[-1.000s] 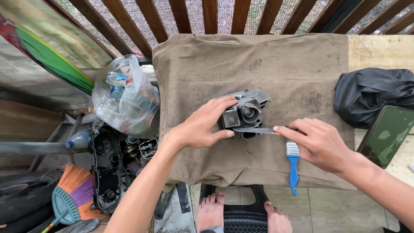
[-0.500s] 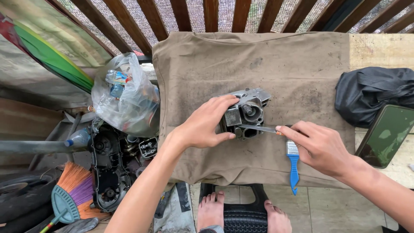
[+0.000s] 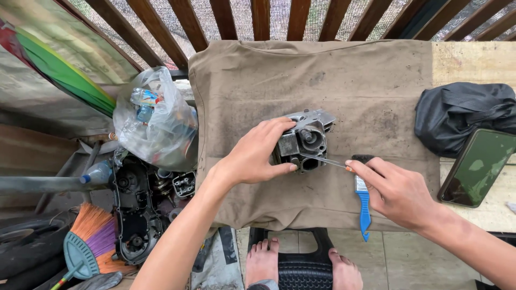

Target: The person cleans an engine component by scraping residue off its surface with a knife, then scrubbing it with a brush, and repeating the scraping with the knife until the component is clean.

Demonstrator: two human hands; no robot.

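A grey metal engine part [image 3: 307, 138] with round openings lies on a stained tan cloth [image 3: 322, 80]. My left hand [image 3: 252, 156] grips its left side and holds it steady. My right hand [image 3: 395, 190] pinches a thin metal rod [image 3: 322, 159] between thumb and fingers. The rod's tip touches the front of the part near a round port. A blue-handled brush [image 3: 364, 201] lies on the cloth under my right hand, partly hidden by it.
A black bag [image 3: 462, 115] and a dark phone [image 3: 475, 166] rest at the right on the wooden table. A clear plastic bag of bottles [image 3: 153, 121], black engine casings [image 3: 134, 209] and a colourful broom [image 3: 88, 241] sit at the left. My bare feet [image 3: 301, 263] rest on a black stool below.
My right hand has drawn slightly to the right with the thin rod, whose tip stays at the part's front. My left hand keeps its grip.
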